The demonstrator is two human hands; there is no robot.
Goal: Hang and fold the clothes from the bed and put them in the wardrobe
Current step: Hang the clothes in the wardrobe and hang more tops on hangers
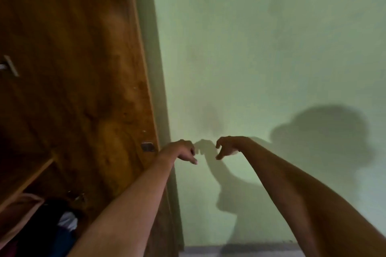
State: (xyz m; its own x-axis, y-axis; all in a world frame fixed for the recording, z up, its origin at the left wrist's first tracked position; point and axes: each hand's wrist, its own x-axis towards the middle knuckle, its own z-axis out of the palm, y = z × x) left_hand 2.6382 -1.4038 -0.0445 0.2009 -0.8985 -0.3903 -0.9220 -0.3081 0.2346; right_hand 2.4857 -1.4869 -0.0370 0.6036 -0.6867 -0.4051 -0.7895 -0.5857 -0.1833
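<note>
1. Head view: the left hand (184, 151), just beside the wardrobe's (73, 73) right edge, and the right hand (227, 148) are hanging with fingers loosely curled, holding nothing.
2. Clothes (62, 224) are lying inside the wardrobe's lower left corner.

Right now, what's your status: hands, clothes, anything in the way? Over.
Both empty, loosely curled: left hand, right hand, out front. Some clothes low in wardrobe. Its edge close beside left hand; green wall ahead.
</note>
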